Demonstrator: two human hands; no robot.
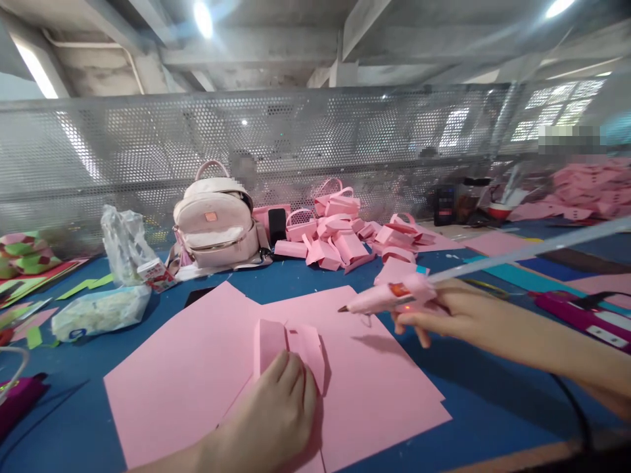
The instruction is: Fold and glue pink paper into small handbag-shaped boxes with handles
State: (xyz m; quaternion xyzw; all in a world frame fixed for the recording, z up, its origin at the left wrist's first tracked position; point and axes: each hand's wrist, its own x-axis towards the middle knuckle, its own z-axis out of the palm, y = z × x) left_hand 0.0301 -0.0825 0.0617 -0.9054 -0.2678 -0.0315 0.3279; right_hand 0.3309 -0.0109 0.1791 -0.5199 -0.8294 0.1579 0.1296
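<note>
My left hand (283,414) is closed on a small folded pink paper piece (273,338), its fingers pressed onto the near edge. That piece sits over large pink paper sheets (197,368) spread on the blue table. To the right, my right hand (444,315) is wrapped round a pink hot glue gun (394,295), held above the sheets. Its dark nozzle points left, apart from the folded piece. A long translucent glue stick (532,249) runs out of its back toward the right edge. A small orange light glows on the gun.
Behind the sheets stand a pale backpack (217,220) and a heap of small pink paper bags (340,230). Plastic bags (101,312) lie at left. Purple power strips (586,315) sit at both sides; a black cord (574,407) hangs near my right arm. Perforated metal panels (305,144) close off the back.
</note>
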